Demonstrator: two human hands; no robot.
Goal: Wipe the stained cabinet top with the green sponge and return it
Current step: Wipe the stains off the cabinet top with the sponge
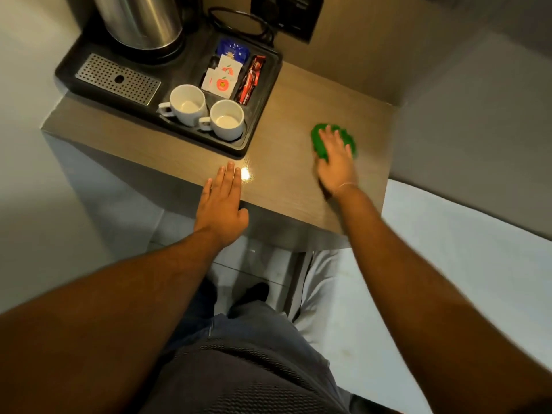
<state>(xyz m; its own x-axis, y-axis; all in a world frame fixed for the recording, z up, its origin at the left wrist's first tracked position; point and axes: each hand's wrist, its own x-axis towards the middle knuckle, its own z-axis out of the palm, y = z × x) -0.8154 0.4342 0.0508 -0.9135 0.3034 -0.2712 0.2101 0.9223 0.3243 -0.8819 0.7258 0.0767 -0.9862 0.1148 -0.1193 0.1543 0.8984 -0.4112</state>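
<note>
The green sponge [348,138] lies on the right part of the brown cabinet top [286,121]. My right hand [336,158] presses flat on the sponge, fingers spread over it, slightly blurred. My left hand [222,201] rests flat at the cabinet's front edge, fingers together and straight, holding nothing. A bright glint of light shows on the wood just beyond its fingertips. No stain is clearly visible on the surface.
A black tray [263,115] fills the cabinet's back left, holding a steel kettle [140,19], a metal drip grid [118,79], two white cups [188,104] and sachets [227,73]. A wall socket [286,16] sits behind. White bedding [448,279] lies to the right.
</note>
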